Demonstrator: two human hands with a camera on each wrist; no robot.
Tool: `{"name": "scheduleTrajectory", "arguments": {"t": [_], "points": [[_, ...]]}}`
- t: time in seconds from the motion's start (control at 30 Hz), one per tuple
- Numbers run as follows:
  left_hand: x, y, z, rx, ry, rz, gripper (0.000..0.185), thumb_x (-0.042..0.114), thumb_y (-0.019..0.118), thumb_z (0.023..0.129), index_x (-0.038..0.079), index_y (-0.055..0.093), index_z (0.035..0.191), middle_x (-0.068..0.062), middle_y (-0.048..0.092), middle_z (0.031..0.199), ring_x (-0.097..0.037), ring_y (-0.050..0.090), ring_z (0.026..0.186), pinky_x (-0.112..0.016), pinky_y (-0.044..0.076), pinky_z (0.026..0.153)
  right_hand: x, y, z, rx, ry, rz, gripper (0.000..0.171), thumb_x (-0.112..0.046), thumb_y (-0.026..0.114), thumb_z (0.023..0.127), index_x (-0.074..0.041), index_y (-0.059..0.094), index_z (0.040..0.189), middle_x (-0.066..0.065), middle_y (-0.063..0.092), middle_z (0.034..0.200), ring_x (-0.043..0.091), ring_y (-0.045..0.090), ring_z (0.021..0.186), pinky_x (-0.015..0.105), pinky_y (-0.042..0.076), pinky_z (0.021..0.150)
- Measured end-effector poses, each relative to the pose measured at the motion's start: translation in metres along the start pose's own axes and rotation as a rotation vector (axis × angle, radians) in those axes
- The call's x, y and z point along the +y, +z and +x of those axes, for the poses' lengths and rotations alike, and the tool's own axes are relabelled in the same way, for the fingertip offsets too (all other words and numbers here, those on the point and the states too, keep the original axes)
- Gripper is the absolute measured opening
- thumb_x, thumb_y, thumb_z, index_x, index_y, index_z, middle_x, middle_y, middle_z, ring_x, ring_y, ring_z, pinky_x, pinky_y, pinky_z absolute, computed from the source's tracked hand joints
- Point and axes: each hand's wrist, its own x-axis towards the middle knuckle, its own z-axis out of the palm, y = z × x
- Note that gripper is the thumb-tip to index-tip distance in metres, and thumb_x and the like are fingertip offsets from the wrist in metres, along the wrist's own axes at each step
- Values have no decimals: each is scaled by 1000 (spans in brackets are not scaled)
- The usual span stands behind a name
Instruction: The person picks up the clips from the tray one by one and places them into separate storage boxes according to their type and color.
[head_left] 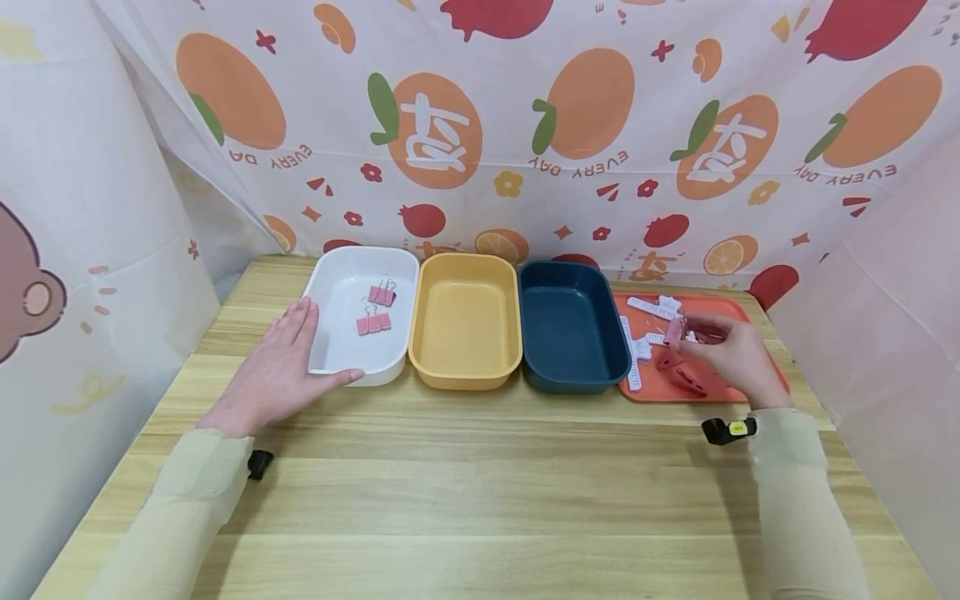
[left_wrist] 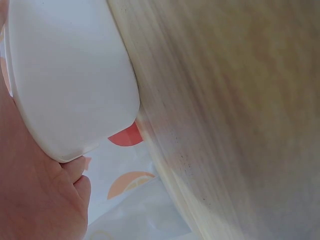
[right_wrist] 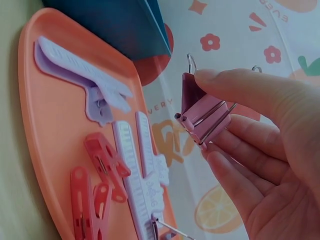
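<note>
My right hand hovers over the orange tray and pinches a pink binder clip between thumb and fingers, lifted off the tray. On the tray lie pale purple hair clips and red clothespins. My left hand lies flat on the table with straight fingers, touching the near left side of the white bin. Two pink binder clips sit inside that bin. The left wrist view shows only the white bin's wall beside my palm.
A yellow bin and a dark blue bin stand between the white bin and the tray, both without contents. The wooden table stretches toward me. Fruit-print curtain walls close in the back and both sides.
</note>
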Motion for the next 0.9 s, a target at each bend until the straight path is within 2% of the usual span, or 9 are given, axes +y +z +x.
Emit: {"name": "scheduleTrajectory", "arguments": {"t": [0.1, 0.17, 0.27, 0.33, 0.53, 0.73, 0.9], "points": [[1, -1, 0, 2, 2, 1, 124, 76, 59, 86, -7, 2, 159, -25, -3, 167, -41, -1, 153, -53, 1, 123, -3, 1, 2, 1, 1, 2, 73, -49, 80, 86, -8, 60, 143, 15, 63, 135, 36, 57, 121, 46, 54, 97], [1, -2, 0, -3, -2, 3, 125, 77, 59, 86, -7, 2, 159, -25, -3, 167, -41, -1, 153, -54, 1, 123, -5, 1, 3, 3, 1, 6, 73, -52, 79, 86, -9, 61, 142, 14, 63, 134, 35, 58, 120, 36, 55, 93], [1, -2, 1, -7, -4, 8, 125, 77, 59, 86, -7, 2, 159, -24, -3, 167, -41, -1, 153, -54, 2, 123, -7, 3, 4, 4, -4, 20, 73, -53, 79, 85, -9, 62, 141, 13, 63, 134, 35, 58, 119, 22, 52, 86], [1, -2, 1, -9, -5, 8, 125, 78, 59, 86, -7, 2, 159, -24, -3, 167, -40, -1, 153, -54, 1, 123, -9, 4, 3, 5, -8, 20, 73, -53, 79, 85, -10, 62, 141, 12, 63, 134, 35, 59, 118, 17, 51, 82], [0, 0, 1, 5, 4, 2, 124, 77, 58, 86, -7, 3, 159, -25, -2, 167, -42, 0, 153, -53, 0, 123, -17, 7, 1, -1, -28, 18, 72, -50, 80, 86, -9, 60, 143, 13, 63, 135, 36, 59, 118, 24, 54, 87], [1, -1, 0, 6, 3, 2, 124, 77, 59, 86, -7, 3, 159, -25, -2, 167, -42, 0, 153, -54, 2, 123, -24, 9, 1, 1, -52, 39, 72, -48, 80, 86, -8, 60, 142, 14, 63, 135, 37, 60, 118, 14, 51, 82], [2, -2, -1, -1, -4, 6, 125, 77, 59, 86, -7, 3, 159, -25, -1, 167, -43, 1, 152, -55, 3, 123, -30, 11, 2, 17, -91, 34, 69, -44, 82, 86, -7, 61, 141, 14, 65, 132, 36, 62, 117, 16, 53, 84]]}}
